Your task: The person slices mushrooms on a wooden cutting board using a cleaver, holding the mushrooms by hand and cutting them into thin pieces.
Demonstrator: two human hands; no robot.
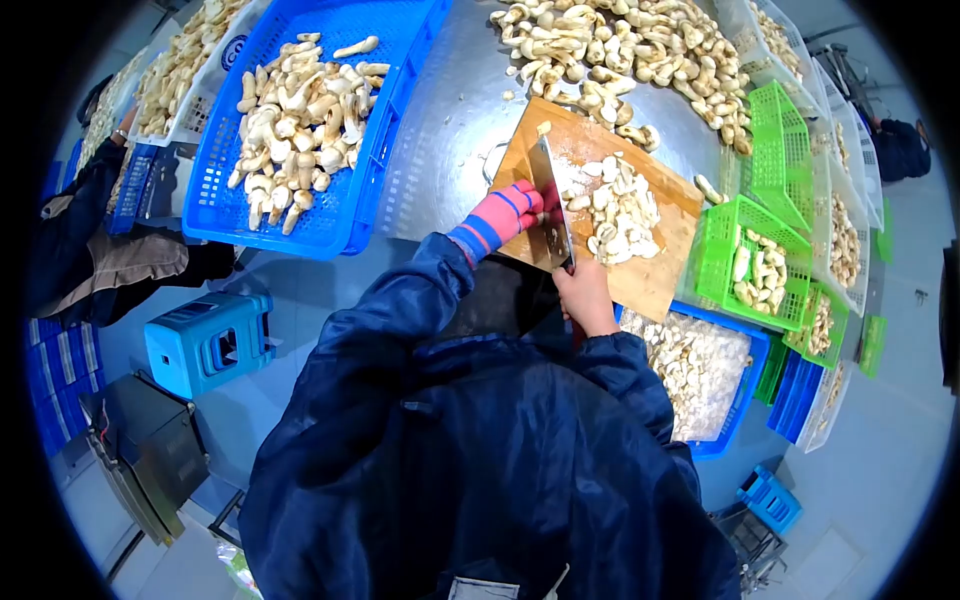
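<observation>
My right hand grips the handle of a cleaver, whose wide blade stands on edge over a wooden cutting board. Close against the blade's left side is my left hand, in a pink and blue striped glove. Its fingers are curled, and the blade partly hides them and whatever they hold. White mushroom slices lie in a loose heap on the board, right of the blade. A small mushroom piece sits near the board's top left corner.
Whole mushrooms fill a blue crate at left and form a large pile on the metal table. Green baskets stand right of the board. Below it, a blue-rimmed tub holds slices. A blue stool stands on the floor.
</observation>
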